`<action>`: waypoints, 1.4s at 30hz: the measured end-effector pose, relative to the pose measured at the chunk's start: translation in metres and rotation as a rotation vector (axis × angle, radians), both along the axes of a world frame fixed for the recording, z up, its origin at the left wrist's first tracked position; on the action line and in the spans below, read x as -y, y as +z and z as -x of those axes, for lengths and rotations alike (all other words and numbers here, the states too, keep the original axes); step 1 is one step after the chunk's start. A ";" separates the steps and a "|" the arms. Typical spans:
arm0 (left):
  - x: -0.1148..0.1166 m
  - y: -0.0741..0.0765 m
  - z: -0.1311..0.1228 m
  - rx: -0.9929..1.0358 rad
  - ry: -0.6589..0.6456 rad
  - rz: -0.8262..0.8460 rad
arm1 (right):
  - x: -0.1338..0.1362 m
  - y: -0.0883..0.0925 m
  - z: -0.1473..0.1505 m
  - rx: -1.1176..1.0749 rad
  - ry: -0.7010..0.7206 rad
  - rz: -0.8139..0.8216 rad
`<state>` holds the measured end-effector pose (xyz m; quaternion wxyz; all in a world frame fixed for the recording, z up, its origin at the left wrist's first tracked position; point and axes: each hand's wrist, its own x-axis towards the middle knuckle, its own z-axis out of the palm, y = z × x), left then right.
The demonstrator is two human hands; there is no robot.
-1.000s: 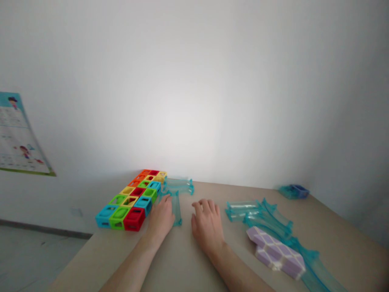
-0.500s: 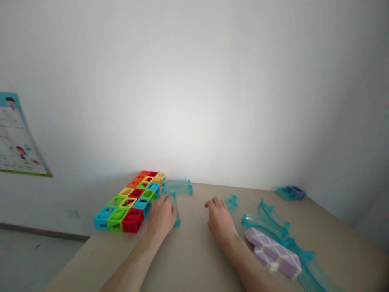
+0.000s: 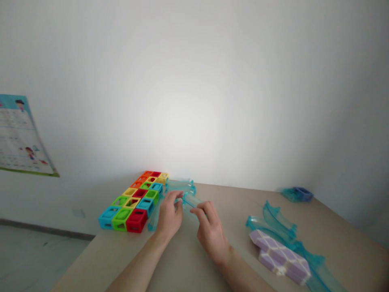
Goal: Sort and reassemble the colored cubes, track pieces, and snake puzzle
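A clear teal toy track piece [image 3: 192,200] is between my two hands, just above or on the table. My right hand [image 3: 212,232] is closed on its right end, thumb and fingers pinched. The curled fingers of my left hand [image 3: 170,215] close at its left end, partly hiding it. Left of that hand, a second teal track piece [image 3: 154,219] lies along the coloured blocks. Those open-sided cube blocks [image 3: 136,216], in red, green, yellow, blue and orange, form a flat row-by-row slab. Another track piece [image 3: 180,185] lies behind my left hand.
On the right, several curved teal track pieces [image 3: 278,222] lie beside purple honeycomb-patterned blocks [image 3: 281,256]. A dark blue block [image 3: 303,194] and a teal piece [image 3: 291,194] are at the far right corner. The wall [image 3: 194,101] rises behind the table [image 3: 231,192].
My right hand has moved left with a track piece taken from the table on the right. My left hand has let go of the piece beside the blocks and come to the brought piece.
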<state>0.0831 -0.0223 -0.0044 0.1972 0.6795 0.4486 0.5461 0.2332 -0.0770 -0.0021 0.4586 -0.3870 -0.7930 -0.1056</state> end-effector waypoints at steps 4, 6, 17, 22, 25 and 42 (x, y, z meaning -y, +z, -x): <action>0.010 0.010 -0.003 0.116 0.156 -0.155 | 0.003 0.000 -0.003 -0.076 0.010 -0.125; 0.014 0.013 -0.006 0.224 0.239 -0.122 | 0.006 -0.001 -0.001 -0.125 0.039 -0.148; 0.001 0.008 -0.009 0.155 -0.026 0.209 | -0.023 -0.023 0.030 -0.370 -0.026 0.209; -0.012 0.009 0.006 -0.033 0.228 0.299 | -0.053 -0.028 0.047 -0.511 -0.016 0.384; -0.017 0.006 0.011 -0.028 0.239 0.297 | -0.068 -0.028 0.050 -0.552 -0.037 0.447; -0.001 0.002 0.011 -0.633 0.181 0.146 | -0.114 -0.034 0.042 -0.613 -0.251 0.555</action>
